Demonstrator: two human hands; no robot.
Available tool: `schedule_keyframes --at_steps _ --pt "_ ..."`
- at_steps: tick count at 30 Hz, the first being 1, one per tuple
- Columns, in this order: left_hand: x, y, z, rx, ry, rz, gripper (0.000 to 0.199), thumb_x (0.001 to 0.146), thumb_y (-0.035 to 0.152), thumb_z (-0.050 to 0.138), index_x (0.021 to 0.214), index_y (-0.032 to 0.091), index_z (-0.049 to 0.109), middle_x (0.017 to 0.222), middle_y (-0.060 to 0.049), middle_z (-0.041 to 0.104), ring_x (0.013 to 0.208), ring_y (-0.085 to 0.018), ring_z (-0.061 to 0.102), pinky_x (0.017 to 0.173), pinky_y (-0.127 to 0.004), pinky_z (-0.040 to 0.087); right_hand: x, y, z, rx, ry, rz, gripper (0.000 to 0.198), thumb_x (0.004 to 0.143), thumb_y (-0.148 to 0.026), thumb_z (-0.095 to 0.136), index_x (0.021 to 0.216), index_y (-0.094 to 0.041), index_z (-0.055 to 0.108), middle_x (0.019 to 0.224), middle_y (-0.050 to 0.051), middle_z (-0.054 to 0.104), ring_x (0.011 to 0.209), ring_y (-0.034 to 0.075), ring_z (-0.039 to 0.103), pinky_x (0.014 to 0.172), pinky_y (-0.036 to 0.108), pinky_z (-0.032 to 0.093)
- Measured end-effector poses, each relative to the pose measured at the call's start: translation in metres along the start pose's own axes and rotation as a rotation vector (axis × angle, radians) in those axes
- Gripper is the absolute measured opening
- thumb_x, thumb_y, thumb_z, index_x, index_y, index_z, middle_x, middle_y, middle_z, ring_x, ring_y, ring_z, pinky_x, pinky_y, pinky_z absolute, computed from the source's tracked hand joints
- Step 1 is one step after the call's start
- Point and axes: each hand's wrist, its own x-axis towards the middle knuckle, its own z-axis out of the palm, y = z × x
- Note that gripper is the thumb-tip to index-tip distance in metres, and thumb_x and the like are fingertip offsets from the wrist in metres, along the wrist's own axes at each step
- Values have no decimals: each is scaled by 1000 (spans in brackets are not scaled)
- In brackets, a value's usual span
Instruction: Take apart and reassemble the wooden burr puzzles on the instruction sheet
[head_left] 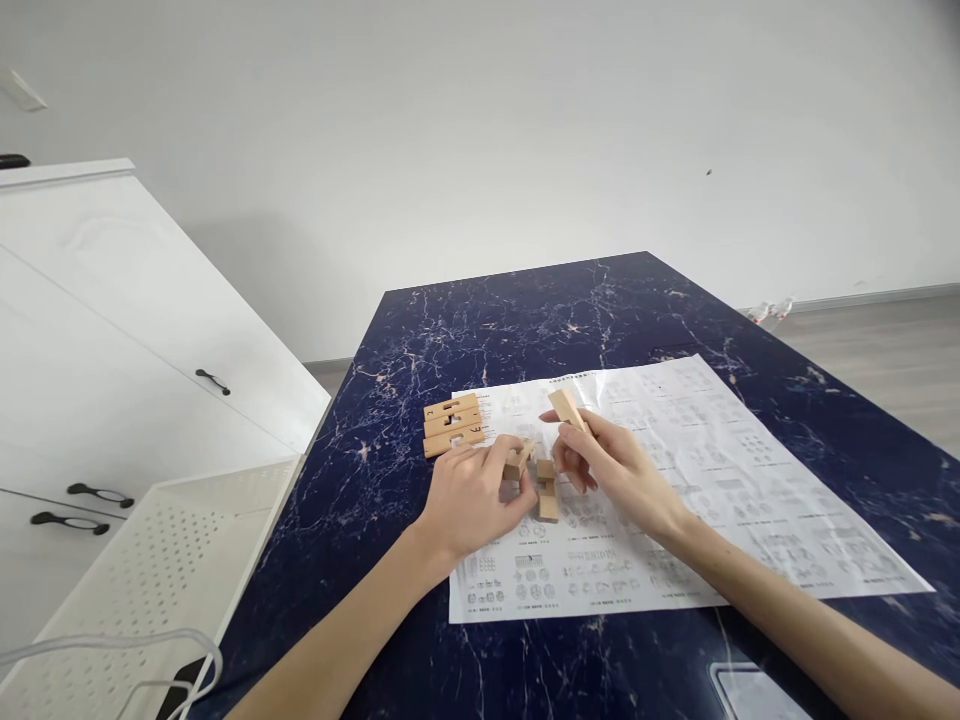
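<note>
My left hand [480,490] is closed on a small notched wooden puzzle piece [517,462], pinched between thumb and fingers just above the paper. Its fingers cover part of that piece. Beside it, another notched wooden block [548,492] lies on the printed sheet [690,440]. In my right hand [607,455] a pale wooden bar [564,405] is gripped between thumb and fingers, its upper end pointing up and left. Left of the sheet's middle, several flat wooden pieces with cut-outs and dark numbers [453,424] lie side by side, partly over the paper's left edge.
The dark blue marble-patterned table [480,325] runs back to the wall. At left stand a white cabinet [150,330] with black handles and a white perforated bin [161,560] with a pale cable [112,640]. A clear-edged flat object [757,690] lies at the front right.
</note>
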Motion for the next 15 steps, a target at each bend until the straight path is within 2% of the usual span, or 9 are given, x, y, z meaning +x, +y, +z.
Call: schedule_keyframes --at_steps 4,9,15 --pt "-3 0 1 -17 -153 -39 31 85 31 62 115 20 62 53 4 64 45 -19 63 52 -30 50 3 5 0 -76 30 7 33 104 -39 48 129 -20 57 91 4 68 61 16 57 59 32 47" --pt "-3 1 -1 -78 -197 -35 38 83 30 63 120 21 60 51 6 62 42 -18 60 51 -29 49 6 13 -4 -299 73 -19 43 100 -25 43 142 -22 51 107 7 70 73 19 66 67 34 52" --pt "-4 2 -1 -183 -240 21 40 83 26 60 123 21 56 51 9 60 43 -17 60 52 -29 49 4 13 -5 -722 101 -4 47 99 -22 41 145 -18 51 90 7 74 64 22 62 57 30 40"
